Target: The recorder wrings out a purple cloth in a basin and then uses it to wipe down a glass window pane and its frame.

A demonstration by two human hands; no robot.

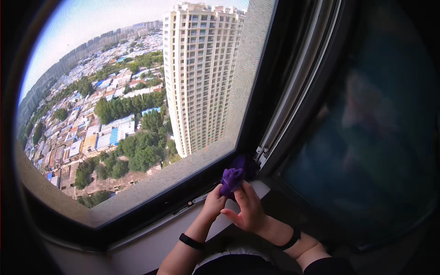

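A crumpled purple cloth [232, 178] is bunched up near the lower right corner of the window frame. My left hand [213, 202] is closed around its near left side, with part of the fingers hidden by the cloth. Against the cloth's near right side rests my right hand [248, 211], its fingers stretched toward it and its thumb spread apart. A darker purple fold of the cloth lies in shadow beyond, against the corner of the frame. Both wrists wear a black band.
A dark window frame [167, 201] surrounds a mesh screen, with a pale tower [197, 78] and low roofs far below outside. The light sill [151, 238] runs under my forearms. An opened dark glass sash [362, 151] stands at right, by a metal hinge [261, 153].
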